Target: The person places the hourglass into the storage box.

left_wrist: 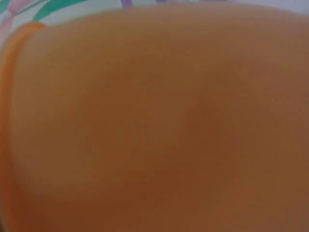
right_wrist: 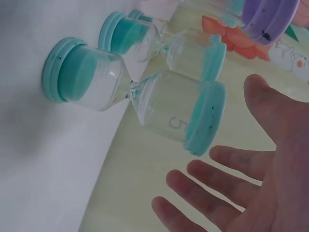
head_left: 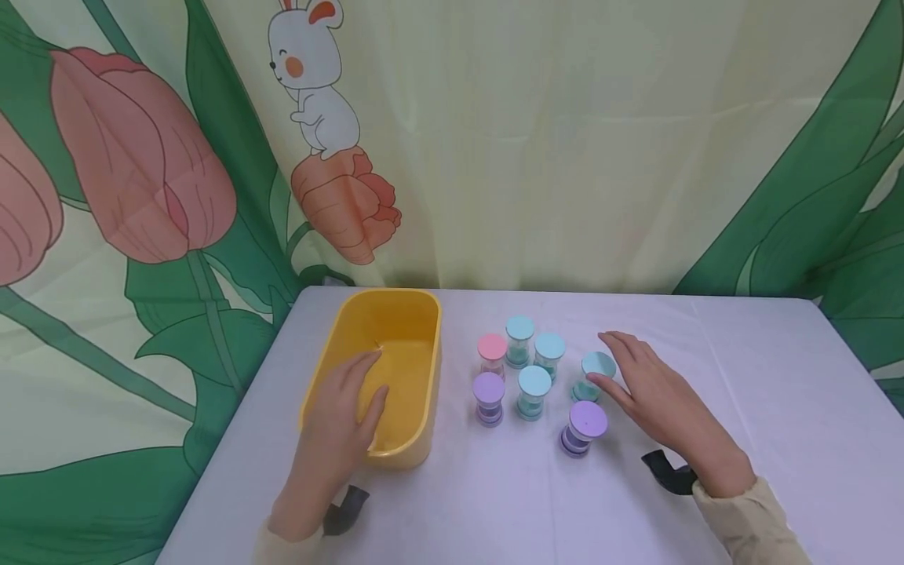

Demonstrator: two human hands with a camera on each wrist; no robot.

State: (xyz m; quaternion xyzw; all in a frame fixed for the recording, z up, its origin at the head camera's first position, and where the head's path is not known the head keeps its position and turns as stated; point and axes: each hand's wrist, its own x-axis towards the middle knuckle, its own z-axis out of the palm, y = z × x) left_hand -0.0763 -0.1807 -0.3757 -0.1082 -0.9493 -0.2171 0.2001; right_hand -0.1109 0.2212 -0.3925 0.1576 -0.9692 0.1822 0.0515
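Note:
My right hand [head_left: 660, 400] is beside a teal-capped hourglass [head_left: 598, 363], thumb and fingers spread around its top. A gap separates the fingertips from this hourglass in the right wrist view, where teal sand lies in its lower bulb and a 5 marks the glass. Close in front stands a purple hourglass [head_left: 588, 421]. At the left, my left hand [head_left: 337, 420] hovers over the near left side of a yellow bin [head_left: 417, 451], fingers loosely bent and holding nothing. Skin and an orange-looking edge fill the blurred left wrist view.
Between the bin and my right hand stand several more hourglasses: a pink one [head_left: 492, 347], another purple one [head_left: 489, 390], and teal ones, including a near teal one [head_left: 534, 383]. They are upright on a white-covered table [head_left: 494, 502]. A printed curtain [head_left: 530, 157] hangs behind.

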